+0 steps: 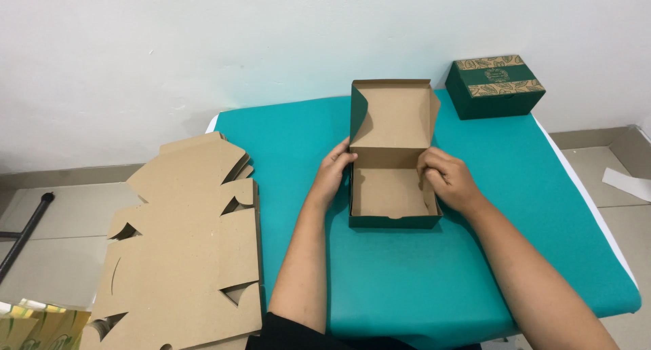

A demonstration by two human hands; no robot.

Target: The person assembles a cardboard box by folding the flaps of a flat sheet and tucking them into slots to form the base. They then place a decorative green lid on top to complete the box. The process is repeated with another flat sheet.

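We see an open box (391,187) at the centre of the frame, standing on a teal table (475,268). It is green outside and plain brown card inside, and its lid stands up at the far side with the side flaps folded inward.

Our left hand (333,173) rests against the box's left wall, fingers curled over the top edge near the hinge of the lid; it is half closed, gripping that wall lightly. Our right hand (447,177) is at the right wall, fingers bent and tucked over the rim into the box, pressing on the wall or a flap there; we cannot tell which. Both forearms reach in from the bottom of the frame.

In the upper right a closed box (495,85), green with a patterned band on its lid, sits on the far corner of the table, well apart from the hands.

At lower left, beside the table, lies a stack of flat blanks (183,255) with cut-out slots, brown side up.
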